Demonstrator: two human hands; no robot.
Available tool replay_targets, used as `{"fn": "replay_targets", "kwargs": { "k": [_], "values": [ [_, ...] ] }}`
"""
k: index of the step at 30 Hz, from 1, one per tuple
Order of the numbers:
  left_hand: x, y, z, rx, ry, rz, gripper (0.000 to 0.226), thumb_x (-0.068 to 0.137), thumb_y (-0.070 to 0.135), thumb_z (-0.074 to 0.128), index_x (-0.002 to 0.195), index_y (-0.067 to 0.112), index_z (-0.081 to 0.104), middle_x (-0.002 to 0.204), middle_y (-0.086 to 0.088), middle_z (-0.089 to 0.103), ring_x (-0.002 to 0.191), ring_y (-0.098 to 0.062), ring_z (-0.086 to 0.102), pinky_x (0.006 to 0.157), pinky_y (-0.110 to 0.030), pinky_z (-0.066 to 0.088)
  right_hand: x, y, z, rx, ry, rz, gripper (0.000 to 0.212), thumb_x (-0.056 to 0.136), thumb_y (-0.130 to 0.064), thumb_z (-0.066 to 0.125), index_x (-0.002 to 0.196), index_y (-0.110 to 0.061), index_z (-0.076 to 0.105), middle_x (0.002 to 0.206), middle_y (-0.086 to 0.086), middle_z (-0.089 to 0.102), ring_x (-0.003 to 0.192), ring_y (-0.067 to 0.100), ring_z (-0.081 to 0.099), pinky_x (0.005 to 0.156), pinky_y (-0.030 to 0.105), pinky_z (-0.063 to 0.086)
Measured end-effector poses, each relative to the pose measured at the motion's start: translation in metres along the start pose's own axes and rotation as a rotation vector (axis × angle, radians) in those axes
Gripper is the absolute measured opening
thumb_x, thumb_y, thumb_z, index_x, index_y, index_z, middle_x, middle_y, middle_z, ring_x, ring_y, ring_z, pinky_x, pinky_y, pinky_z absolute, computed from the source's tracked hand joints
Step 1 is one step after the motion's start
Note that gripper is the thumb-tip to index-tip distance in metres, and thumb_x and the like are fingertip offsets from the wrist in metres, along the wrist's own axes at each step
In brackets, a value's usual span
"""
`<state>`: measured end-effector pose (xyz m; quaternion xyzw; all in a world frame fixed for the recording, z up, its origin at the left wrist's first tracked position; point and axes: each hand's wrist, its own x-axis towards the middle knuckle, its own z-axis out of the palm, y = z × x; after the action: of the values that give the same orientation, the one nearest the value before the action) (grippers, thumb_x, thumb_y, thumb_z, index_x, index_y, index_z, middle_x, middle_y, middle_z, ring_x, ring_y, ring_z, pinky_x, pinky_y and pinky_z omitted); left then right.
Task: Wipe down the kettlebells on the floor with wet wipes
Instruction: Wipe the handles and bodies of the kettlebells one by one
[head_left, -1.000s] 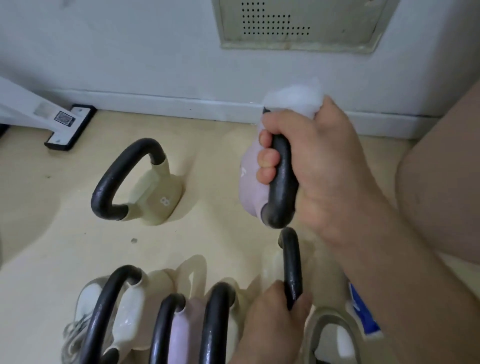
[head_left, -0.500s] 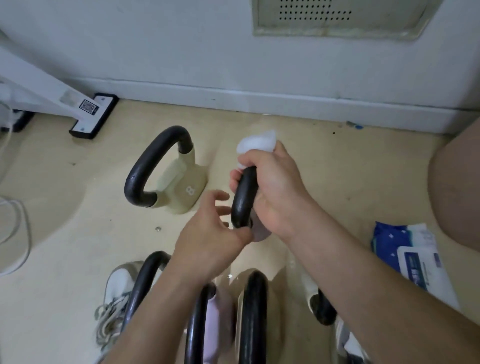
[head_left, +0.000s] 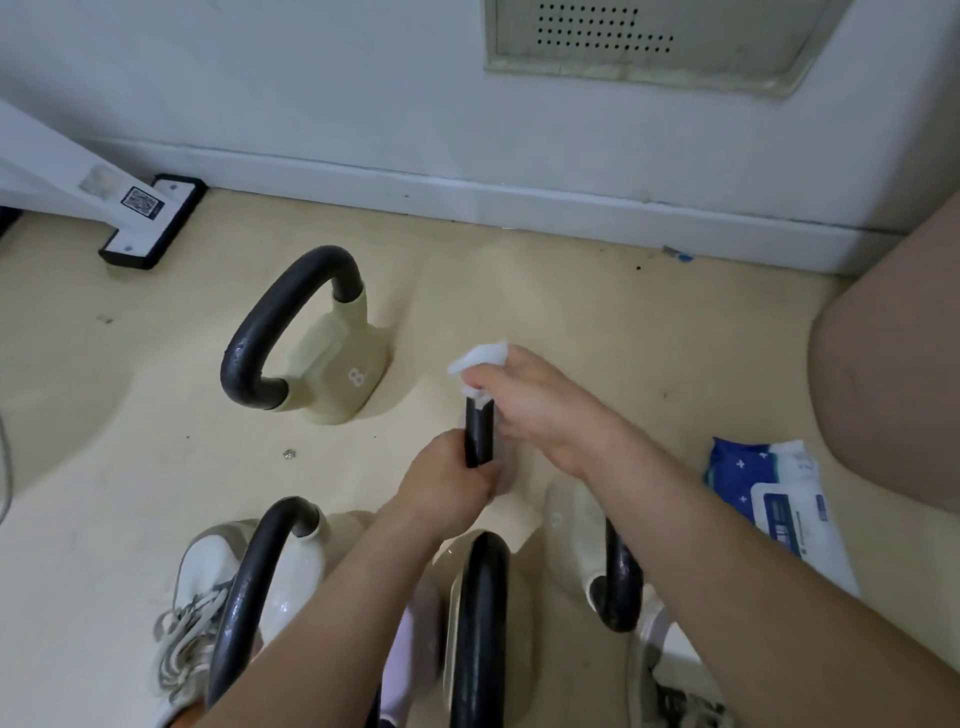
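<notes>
Beige flooring (head_left: 571, 291) is spread below a white wall with a vent panel (head_left: 649, 47) at 12 o'clock. A cream kettlebell marked 8 (head_left: 332, 379) stands at 10 o'clock, and the white foot of a stand (head_left: 148, 223) lies further out in that direction. A blue pack of wet wipes (head_left: 774, 499) rests at 3 o'clock, near a bare knee (head_left: 893, 395). Toward 6 o'clock three more black-handled kettlebells (head_left: 480, 623) are crowded together with white sneakers (head_left: 192, 613) — both forearms cross over them and part of them is hidden.

At the centre a black kettlebell handle (head_left: 479, 431) is gripped at its near end by the left hand (head_left: 447, 483). The right hand (head_left: 540, 405) is closed over the far end, with a white wet wipe (head_left: 480, 358) bunched between its fingers and the handle. The body of this kettlebell is mostly hidden behind the hands.

Compared with half a second ago, the left hand — then open beside the handle — has been clamped onto it, and the right hand has been shifted up to the handle's top end.
</notes>
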<state>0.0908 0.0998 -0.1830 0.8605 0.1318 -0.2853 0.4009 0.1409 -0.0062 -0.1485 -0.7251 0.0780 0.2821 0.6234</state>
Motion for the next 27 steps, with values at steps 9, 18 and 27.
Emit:
{"fn": "replay_targets", "kwargs": {
  "k": [9, 18, 27],
  "values": [
    [-0.071, 0.063, 0.042, -0.093, 0.253, 0.269, 0.025, 0.095, 0.019, 0.048, 0.111, 0.027, 0.065, 0.092, 0.02, 0.062, 0.087, -0.001, 0.058, 0.079, -0.014, 0.043, -0.108, 0.05, -0.103, 0.081, 0.676, -0.016, 0.018, 0.093, -0.026, 0.056, 0.08, -0.033, 0.065, 0.088, -0.008, 0.069, 0.081, 0.009, 0.061, 0.09, 0.046, 0.051],
    [-0.112, 0.007, 0.129, -0.428, 0.356, 0.135, 0.044, 0.083, 0.006, 0.061, 0.112, 0.038, 0.058, 0.117, 0.015, 0.058, 0.107, 0.0, 0.055, 0.096, -0.026, 0.047, -0.133, 0.105, -0.09, -0.298, 0.134, 0.276, 0.051, 0.095, -0.058, 0.037, 0.086, -0.018, 0.068, 0.089, -0.005, 0.065, 0.084, 0.009, 0.059, 0.084, 0.029, 0.046],
    [-0.133, 0.024, 0.137, -0.818, 0.147, 0.092, 0.042, 0.056, 0.046, 0.076, 0.094, 0.029, 0.072, 0.093, -0.001, 0.074, 0.085, -0.015, 0.066, 0.075, -0.026, 0.051, -0.165, 0.085, -0.106, 0.179, -0.142, 0.057, 0.04, 0.078, -0.045, 0.055, 0.109, -0.021, 0.064, 0.099, 0.001, 0.075, 0.089, 0.018, 0.073, 0.075, 0.027, 0.058]
  ]
}}
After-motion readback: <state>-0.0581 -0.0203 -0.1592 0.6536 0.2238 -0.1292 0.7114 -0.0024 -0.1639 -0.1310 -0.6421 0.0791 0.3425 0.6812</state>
